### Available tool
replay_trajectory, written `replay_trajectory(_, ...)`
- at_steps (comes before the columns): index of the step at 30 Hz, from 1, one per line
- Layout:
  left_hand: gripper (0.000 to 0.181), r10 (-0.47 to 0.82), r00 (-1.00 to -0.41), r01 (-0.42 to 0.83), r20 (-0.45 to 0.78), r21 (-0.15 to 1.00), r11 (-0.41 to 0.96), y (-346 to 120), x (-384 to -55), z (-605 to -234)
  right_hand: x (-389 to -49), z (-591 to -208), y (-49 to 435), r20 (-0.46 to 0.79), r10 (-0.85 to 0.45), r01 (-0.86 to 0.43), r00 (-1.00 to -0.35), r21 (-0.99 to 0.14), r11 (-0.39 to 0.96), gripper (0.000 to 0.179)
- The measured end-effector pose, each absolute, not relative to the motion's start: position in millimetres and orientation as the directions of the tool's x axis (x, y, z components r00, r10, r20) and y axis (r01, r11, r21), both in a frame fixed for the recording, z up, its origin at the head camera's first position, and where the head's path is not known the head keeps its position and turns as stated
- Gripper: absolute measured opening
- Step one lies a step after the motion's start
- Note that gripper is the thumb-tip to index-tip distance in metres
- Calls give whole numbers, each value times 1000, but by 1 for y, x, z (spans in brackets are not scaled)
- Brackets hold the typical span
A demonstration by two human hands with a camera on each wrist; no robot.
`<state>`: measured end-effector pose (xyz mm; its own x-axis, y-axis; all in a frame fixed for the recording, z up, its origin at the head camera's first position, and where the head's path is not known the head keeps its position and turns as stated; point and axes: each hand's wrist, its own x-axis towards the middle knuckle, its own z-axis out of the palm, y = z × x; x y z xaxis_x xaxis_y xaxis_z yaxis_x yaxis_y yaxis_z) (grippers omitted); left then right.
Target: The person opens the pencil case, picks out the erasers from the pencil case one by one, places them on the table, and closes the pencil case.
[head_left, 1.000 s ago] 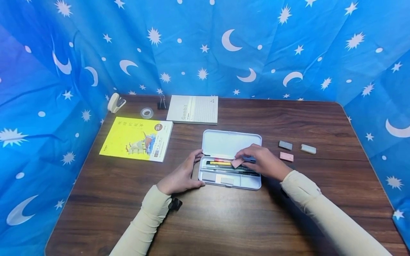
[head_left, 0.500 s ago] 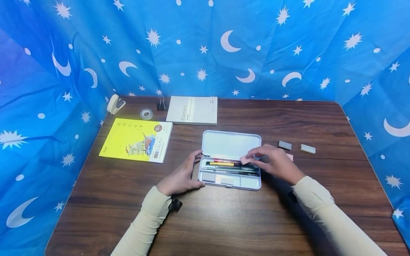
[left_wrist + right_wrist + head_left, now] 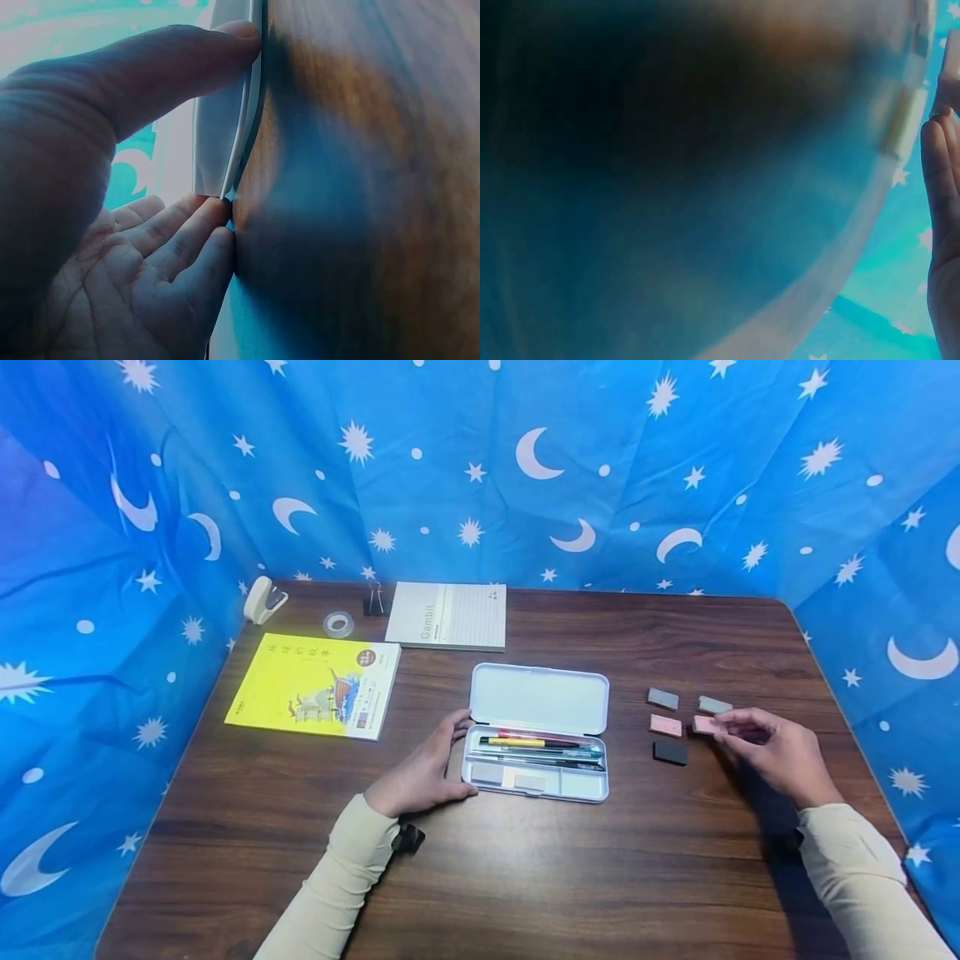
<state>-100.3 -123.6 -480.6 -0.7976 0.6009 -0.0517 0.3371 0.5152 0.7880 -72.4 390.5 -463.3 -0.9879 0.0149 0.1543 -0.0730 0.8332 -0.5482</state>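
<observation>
Pink block (image 3: 705, 725) is pinched in the fingers of the right hand (image 3: 783, 756), toward the right edge of the bench (image 3: 540, 877); whether it touches the wood, I cannot tell. Left of it lies a second pink block (image 3: 665, 726), with a black block (image 3: 670, 752) nearer the front edge. Mid-bench, the left hand (image 3: 423, 772), thumb and fingers wide apart, holds the open pencil case (image 3: 540, 697) by its left end.
</observation>
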Motion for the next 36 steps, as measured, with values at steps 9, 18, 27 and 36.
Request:
replay_trajectory(9,112,599,-799,336,-55,785,520,-123,-99,-480,-72,-472,399,103,59,-2,-993,-504,864,19)
replay_trajectory(18,112,595,-801,328,-71,779,534,-124,-100,-482,-71,-471,399,44,47,21,-998,-473,881,24)
replay_trajectory(27,110,608,-791,342,-62,780,524,-119,-100,-481,-62,-443,369,273,49,-85,-961,-458,885,31)
replay_trajectory(36,111,598,-801,359,-31,774,521,-123,-100,-482,-64,-433,225,393,-325,-494,-860,-488,719,34)
